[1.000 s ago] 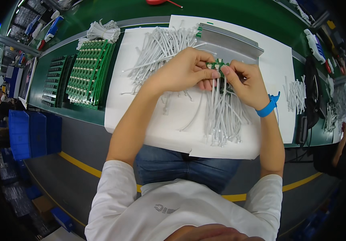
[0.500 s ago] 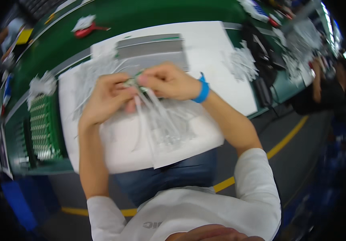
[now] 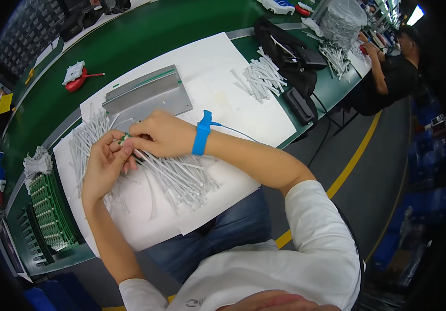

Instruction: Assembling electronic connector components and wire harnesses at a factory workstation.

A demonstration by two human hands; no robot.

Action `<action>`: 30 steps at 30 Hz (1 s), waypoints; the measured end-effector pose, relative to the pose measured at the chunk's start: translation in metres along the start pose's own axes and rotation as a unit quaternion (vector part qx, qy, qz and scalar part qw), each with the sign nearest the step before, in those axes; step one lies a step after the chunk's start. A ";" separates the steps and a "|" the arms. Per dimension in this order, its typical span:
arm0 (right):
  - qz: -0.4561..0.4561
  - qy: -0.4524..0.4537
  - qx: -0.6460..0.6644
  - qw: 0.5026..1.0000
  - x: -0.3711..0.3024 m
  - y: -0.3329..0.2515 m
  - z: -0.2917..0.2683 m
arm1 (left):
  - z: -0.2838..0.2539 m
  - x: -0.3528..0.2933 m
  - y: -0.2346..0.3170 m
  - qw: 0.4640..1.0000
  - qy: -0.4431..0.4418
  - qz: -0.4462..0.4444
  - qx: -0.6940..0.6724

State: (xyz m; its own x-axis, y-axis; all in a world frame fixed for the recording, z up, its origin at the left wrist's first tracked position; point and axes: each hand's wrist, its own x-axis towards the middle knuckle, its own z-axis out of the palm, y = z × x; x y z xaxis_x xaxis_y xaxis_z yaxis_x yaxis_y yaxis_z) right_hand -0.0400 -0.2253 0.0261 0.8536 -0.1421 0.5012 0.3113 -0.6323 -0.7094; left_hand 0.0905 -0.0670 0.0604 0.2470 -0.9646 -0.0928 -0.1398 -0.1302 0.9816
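My left hand (image 3: 105,165) is closed, pinching a small green circuit board (image 3: 124,138) between thumb and fingertips. Against it from the other side, my right hand (image 3: 163,133) is closed too, its thumb and forefinger at the same board. Fingers cover most of the board, so the exact spot they press is hidden. Below my right hand, a loose bundle of white flat cables (image 3: 179,179) fans out over a white sheet (image 3: 212,67). More white cables (image 3: 94,136) lie in a pile beyond my left hand. A blue wrist strap (image 3: 201,136) with a thin cord circles my right wrist.
An angled grey metal fixture (image 3: 148,93) stands behind my hands. Green board panels (image 3: 52,215) stand in a rack at left. Another cable pile (image 3: 262,76) lies right, beside a black bag (image 3: 288,57). A red round tool (image 3: 76,83) sits far left; a co-worker (image 3: 394,72) sits far right.
The view has turned, so table and hands appear shifted left and tilted. Both hands stay together at the small green board. The earlier motion blur is gone.
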 end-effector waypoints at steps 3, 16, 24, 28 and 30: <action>0.042 -0.040 0.055 0.997 0.002 -0.006 -0.005 | 0.000 -0.002 0.003 0.998 -0.024 -0.051 0.011; 0.172 -0.101 0.386 0.901 0.004 -0.018 -0.014 | 0.000 0.004 -0.007 0.996 -0.063 0.021 -0.051; 0.210 0.151 -0.206 0.944 -0.044 -0.007 -0.032 | 0.009 0.001 -0.006 0.988 0.091 -0.026 0.118; 0.247 0.208 -0.261 0.910 -0.073 -0.028 -0.006 | -0.003 0.002 -0.030 0.974 0.197 0.048 0.097; 0.288 0.184 -0.343 0.875 -0.072 -0.057 0.007 | 0.001 0.009 -0.027 0.946 0.269 0.134 0.119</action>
State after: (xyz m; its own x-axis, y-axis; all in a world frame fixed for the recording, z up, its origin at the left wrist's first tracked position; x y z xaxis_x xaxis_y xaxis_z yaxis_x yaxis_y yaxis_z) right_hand -0.1158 -0.1739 0.0270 0.5542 -0.7436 0.3740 -0.5586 -0.6654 -0.4952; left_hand 0.0952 -0.0720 0.0331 0.6157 -0.7217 0.3162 -0.4624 -0.0060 0.8867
